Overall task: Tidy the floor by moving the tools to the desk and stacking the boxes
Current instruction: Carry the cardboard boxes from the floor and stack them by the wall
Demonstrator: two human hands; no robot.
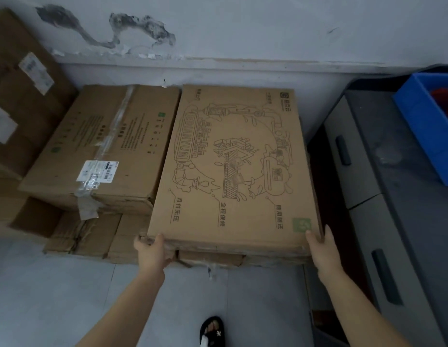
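Observation:
A large flat cardboard box [233,166] with line drawings printed on its top lies on a stack of lower boxes [210,257] against the wall. My left hand [151,252] grips its near left corner, thumb on top and fingers underneath. My right hand [323,251] holds the near right corner, thumb on top near a green mark and fingers along the side. To its left, a taped box [105,146] with a white label rests on other flattened boxes [87,236].
A tall stack of cartons [20,101] stands at the far left. A grey drawer cabinet [363,186] stands on the right with a blue bin [428,126] on top. The grey floor [55,296] lies in front, with my sandalled foot [213,330] on it.

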